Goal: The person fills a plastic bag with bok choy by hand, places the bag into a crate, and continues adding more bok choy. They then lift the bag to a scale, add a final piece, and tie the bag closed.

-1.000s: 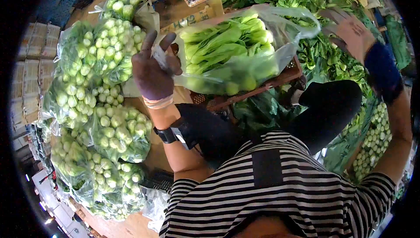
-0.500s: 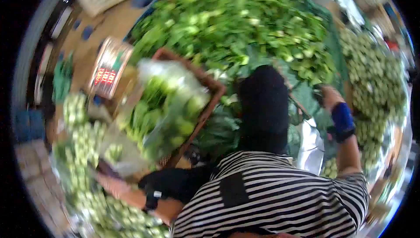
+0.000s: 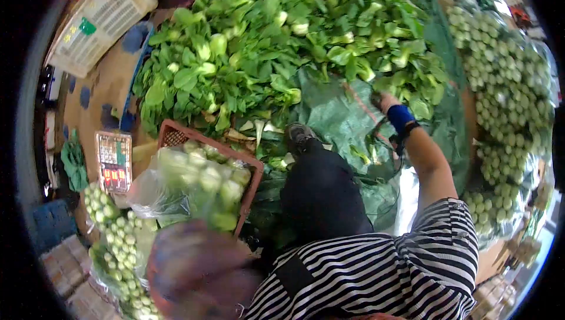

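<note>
My right hand (image 3: pixel 386 102), with a blue band (image 3: pixel 400 117) at the wrist, is at the near right edge of a large heap of bok choy (image 3: pixel 235 55). Its fingers look curled around something small and dark that I cannot make out. The greens lie on a green sheet (image 3: pixel 329 105). A large blurred reddish-grey shape (image 3: pixel 197 267) fills the lower left by my left shoulder. It may be my left hand close to the camera, but its fingers do not show. Just beyond it, a clear plastic bag (image 3: pixel 156 193) of bok choy rests in a reddish-brown crate (image 3: pixel 250 193).
Bags of small round green produce (image 3: pixel 503 102) line the right side, with more (image 3: pixel 120 243) at lower left. A printed box (image 3: pixel 113 164) is beside the crate. A white basket (image 3: pixel 106 20) stands at upper left. My shoe (image 3: pixel 301 134) is on the sheet.
The view has turned and sharpened. My right hand has moved left to the edge of the greens. My left hand, earlier over the produce at lower left, is no longer clearly seen; a blur covers that area.
</note>
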`<state>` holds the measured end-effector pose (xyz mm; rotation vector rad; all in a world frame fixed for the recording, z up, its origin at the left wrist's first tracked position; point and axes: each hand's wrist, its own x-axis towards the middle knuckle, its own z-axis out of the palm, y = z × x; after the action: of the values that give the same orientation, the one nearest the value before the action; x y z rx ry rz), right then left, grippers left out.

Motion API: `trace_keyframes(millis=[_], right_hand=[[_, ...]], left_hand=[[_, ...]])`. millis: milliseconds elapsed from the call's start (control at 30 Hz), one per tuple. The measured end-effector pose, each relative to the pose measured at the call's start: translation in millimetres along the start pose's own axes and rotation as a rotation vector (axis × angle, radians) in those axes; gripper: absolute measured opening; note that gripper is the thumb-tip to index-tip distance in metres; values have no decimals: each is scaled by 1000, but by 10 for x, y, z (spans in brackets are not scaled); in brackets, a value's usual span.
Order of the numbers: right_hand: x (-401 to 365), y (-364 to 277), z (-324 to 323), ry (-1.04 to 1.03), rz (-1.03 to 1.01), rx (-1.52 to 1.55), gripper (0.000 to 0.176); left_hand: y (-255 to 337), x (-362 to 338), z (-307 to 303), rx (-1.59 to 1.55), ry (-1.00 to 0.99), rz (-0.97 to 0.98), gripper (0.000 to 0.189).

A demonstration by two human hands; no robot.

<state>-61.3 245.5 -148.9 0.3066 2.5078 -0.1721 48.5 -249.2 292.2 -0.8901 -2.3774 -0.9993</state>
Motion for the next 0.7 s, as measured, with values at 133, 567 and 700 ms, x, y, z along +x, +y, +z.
trace_keyframes(millis=[133,567,700], right_hand=[[827,138,-562,555,387,201,38],[2138,-190,-429,995,458,718,33],[985,-692,-156,985,2,344,47]], left_hand=[[-342,679,607,110,-91,449,25],[-1033,923,1665,-56,-106,-358,22],[-1699,355,2437,-486,-326,-862,23]])
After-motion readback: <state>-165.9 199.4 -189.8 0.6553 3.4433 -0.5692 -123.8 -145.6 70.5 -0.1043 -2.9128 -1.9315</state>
